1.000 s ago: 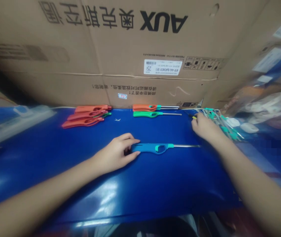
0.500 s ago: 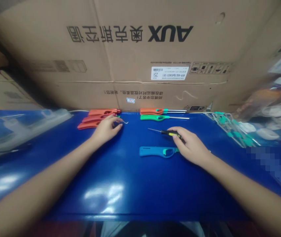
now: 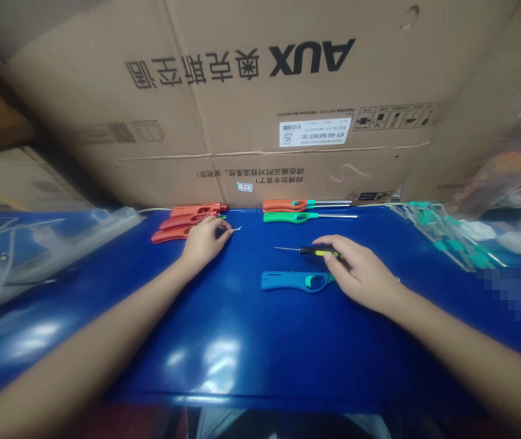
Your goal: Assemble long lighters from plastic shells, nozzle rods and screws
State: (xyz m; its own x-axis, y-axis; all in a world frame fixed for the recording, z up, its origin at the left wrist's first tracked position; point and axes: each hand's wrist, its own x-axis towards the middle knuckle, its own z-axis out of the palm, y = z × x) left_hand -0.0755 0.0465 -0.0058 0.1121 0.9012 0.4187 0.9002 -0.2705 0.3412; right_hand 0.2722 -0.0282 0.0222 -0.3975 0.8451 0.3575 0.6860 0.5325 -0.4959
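My right hand (image 3: 363, 265) is wrapped round the handle of a black and yellow screwdriver (image 3: 319, 252), its thin shaft pointing left. Just below lies a blue lighter (image 3: 283, 281) with a teal trigger, its right end hidden by that hand. My left hand (image 3: 206, 241) is closed at the front end of the nearest red lighter handle (image 3: 169, 234), which it covers. Thin whitish wire ends (image 3: 237, 228) stick out past the fingertips. Two more red lighter handles (image 3: 196, 211) lie behind it, without metal tubes.
An orange lighter (image 3: 283, 206) and a green lighter (image 3: 283, 217) with metal tubes lie by the cardboard wall (image 3: 237, 134). Several metal tubes with teal ends (image 3: 452, 238) are at right. A clear plastic bag (image 3: 72, 244) lies left on the blue table (image 3: 260, 360).
The view has shifted slightly, so the table items sit a little further right. Both hands keep nearly the same places and grips; the screwdriver lies a little flatter.
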